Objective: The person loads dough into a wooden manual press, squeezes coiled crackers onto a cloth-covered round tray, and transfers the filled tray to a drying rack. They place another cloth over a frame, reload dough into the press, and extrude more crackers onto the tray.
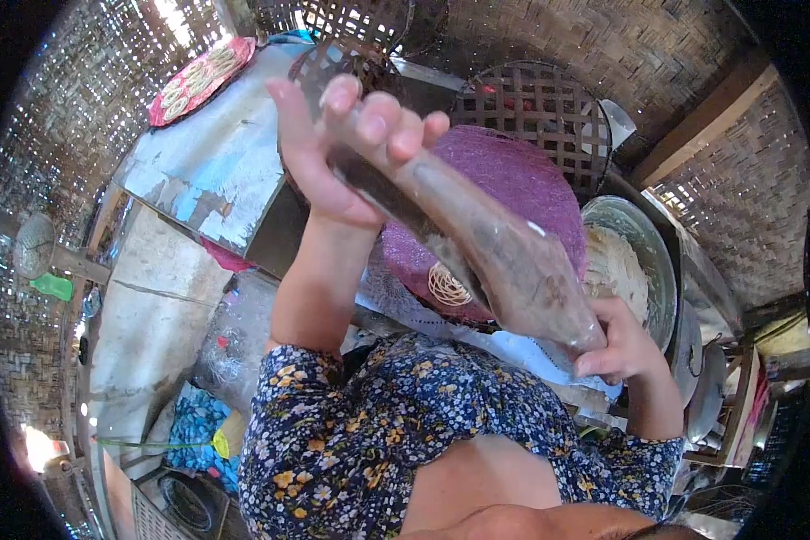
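Observation:
A long, shiny, brownish, translucent bag-like object (513,252) slants from upper left to lower right before my body. At its upper end is my left hand (360,135), with the fingers curled over it and the thumb sticking out. The lower end is gripped by my right hand (625,342) between thumb and fingers. Below and behind the object lies a round purple mesh-covered surface (513,171), partly hidden. A coil of pale strands (447,286) rests on it near its front edge.
A metal basin (652,243) with a pale mass stands on the right. Behind is a round woven rack (549,108). On the left, a pink tray (175,108) with several pale coils sits by a worn bluish-white board (216,153). Woven walls surround the place.

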The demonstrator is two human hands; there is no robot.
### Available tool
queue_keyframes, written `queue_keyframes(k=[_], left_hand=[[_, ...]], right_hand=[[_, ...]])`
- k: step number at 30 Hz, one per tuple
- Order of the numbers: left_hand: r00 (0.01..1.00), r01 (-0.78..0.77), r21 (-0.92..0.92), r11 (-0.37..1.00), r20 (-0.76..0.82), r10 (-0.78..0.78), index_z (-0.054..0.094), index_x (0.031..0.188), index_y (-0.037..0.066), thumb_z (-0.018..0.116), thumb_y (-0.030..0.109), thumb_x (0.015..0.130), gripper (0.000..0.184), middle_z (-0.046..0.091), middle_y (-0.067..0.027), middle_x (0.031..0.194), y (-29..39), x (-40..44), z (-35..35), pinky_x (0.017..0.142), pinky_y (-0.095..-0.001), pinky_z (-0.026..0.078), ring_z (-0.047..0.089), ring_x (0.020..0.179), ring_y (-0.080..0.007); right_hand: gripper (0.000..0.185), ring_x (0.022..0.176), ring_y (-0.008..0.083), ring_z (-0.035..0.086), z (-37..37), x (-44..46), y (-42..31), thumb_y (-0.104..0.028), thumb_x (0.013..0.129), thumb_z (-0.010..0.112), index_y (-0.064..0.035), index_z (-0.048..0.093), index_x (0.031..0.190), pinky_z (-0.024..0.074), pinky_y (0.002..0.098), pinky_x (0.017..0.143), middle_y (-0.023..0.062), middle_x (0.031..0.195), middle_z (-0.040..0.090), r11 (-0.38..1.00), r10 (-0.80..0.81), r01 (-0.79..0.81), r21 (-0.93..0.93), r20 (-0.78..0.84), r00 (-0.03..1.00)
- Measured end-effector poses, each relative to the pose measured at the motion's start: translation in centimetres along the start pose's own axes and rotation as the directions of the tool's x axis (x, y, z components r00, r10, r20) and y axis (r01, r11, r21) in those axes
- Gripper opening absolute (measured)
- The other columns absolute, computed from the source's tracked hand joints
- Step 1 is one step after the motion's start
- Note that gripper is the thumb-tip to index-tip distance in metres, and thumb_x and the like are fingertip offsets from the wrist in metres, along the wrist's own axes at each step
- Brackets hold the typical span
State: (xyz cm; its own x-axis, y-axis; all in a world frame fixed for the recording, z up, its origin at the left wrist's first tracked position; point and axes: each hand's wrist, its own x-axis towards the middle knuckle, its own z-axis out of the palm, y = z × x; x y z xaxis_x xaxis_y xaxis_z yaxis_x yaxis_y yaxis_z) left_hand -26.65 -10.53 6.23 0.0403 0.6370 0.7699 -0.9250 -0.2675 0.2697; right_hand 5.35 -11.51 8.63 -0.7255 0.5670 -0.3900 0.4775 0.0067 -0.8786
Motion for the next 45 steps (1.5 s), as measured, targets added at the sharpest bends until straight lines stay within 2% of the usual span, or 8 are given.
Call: queue_keyframes(k=[11,12,15,19,30,35,36,45], left_hand=[[0.989,0.146,-0.3,0.943,0.032,-0.143,0.059,0.098,0.015,0.026,0.065,0.084,0.062,0.06,-0.006,0.089,-5.8,-0.4,-2.4,0.097,-0.0518,0.026,0.056,0.084,-0.0227],[0.933,0.209,-0.324,0.923,-0.217,-0.287,0.054,0.114,0.008,0.025,0.069,0.08,0.076,0.058,-0.0119,0.11,-5.9,-0.6,-1.7,0.099,-0.0501,0.027,0.053,0.1,-0.0256],[0.591,0.8,-0.002,0.6,-0.167,-0.789,0.048,0.121,0.003,0.02,0.067,0.083,0.08,0.051,-0.013,0.121,-8.8,-3.2,-6.3,0.1,-0.0416,0.029,0.049,0.11,-0.0238],[0.383,0.916,0.32,0.242,-0.516,-0.766,0.05,0.118,0.001,0.02,0.056,0.089,0.069,0.053,-0.0085,0.119,-11.5,-6.4,-5.8,0.098,-0.0325,0.032,0.048,0.109,-0.0186],[0.359,0.932,0.272,0.241,-0.586,-0.726,0.047,0.121,0.001,0.036,0.039,0.093,0.048,0.049,-0.0108,0.122,-10.7,-8.5,-6.6,0.093,-0.0334,0.038,0.047,0.109,-0.0197],[0.481,0.661,0.698,-0.276,-0.676,-0.559,0.05,0.12,0.004,0.032,0.037,0.092,0.048,0.047,-0.0182,0.121,-9.4,-8.7,-7.5,0.095,-0.0351,0.034,0.044,0.112,-0.0301],[0.461,0.635,0.706,-0.315,-0.673,-0.578,0.055,0.115,0.008,0.032,0.048,0.088,0.053,0.038,-0.0153,0.129,-8.7,-8.9,-6.7,0.098,-0.0425,0.022,0.032,0.116,-0.0347],[0.698,-0.228,0.75,-0.621,-0.318,-0.641,0.051,0.12,0.017,0.057,0.037,0.074,0.051,0.031,-0.0093,0.137,-4.6,-11.0,-4.5,0.092,-0.0468,0.027,0.038,0.109,-0.0319]], right_hand=[[0.074,0.09,0.0184,0.057,-1.0,-2.8,2.4,-0.033,0.054,0.078,0.0059,0.053,0.112,0.0429,0.0305,0.082,0.0135,0.096,0.061,0.995,0.022,-0.031,-0.099,-0.088,0.996],[0.073,0.089,0.0186,0.058,-1.0,-2.8,3.0,-0.033,0.054,0.077,0.0059,0.053,0.111,0.0432,0.0305,0.081,0.0136,0.095,0.062,0.996,0.019,-0.028,-0.083,-0.105,0.994],[0.072,0.087,0.0186,0.058,-1.0,-2.2,4.1,-0.034,0.055,0.077,0.0056,0.053,0.11,0.0441,0.0303,0.079,0.0134,0.094,0.062,0.999,-0.012,0.005,-0.052,-0.136,0.991],[0.071,0.086,0.019,0.059,-1.2,-1.6,4.6,-0.035,0.055,0.077,0.0045,0.054,0.11,0.0447,0.0305,0.078,0.0137,0.093,0.062,0.997,-0.048,0.04,-0.063,-0.138,0.989],[0.069,0.084,0.0184,0.058,-1.7,-0.2,6.3,-0.037,0.055,0.075,0.002,0.055,0.109,0.0446,0.0308,0.077,0.0117,0.089,0.062,0.996,-0.085,0.074,-0.051,-0.244,0.966],[0.07,0.081,0.0148,0.054,-2.4,-0.3,6.4,-0.04,0.056,0.073,0.0025,0.055,0.108,0.043,0.028,0.073,0.0067,0.087,0.059,0.998,0.024,-0.006,0.068,-0.273,0.962],[0.07,0.079,0.0139,0.053,-2.4,-0.3,6.8,-0.041,0.056,0.073,0.0032,0.055,0.108,0.0425,0.0273,0.072,0.0057,0.087,0.058,0.995,0.015,0.015,0.1,-0.291,0.957],[0.072,0.078,0.0123,0.052,-3.1,-0.8,6.6,-0.042,0.056,0.072,0.0062,0.053,0.106,0.0417,0.0255,0.07,0.0055,0.085,0.057,0.966,0.076,0.007,0.258,-0.31,0.948]])
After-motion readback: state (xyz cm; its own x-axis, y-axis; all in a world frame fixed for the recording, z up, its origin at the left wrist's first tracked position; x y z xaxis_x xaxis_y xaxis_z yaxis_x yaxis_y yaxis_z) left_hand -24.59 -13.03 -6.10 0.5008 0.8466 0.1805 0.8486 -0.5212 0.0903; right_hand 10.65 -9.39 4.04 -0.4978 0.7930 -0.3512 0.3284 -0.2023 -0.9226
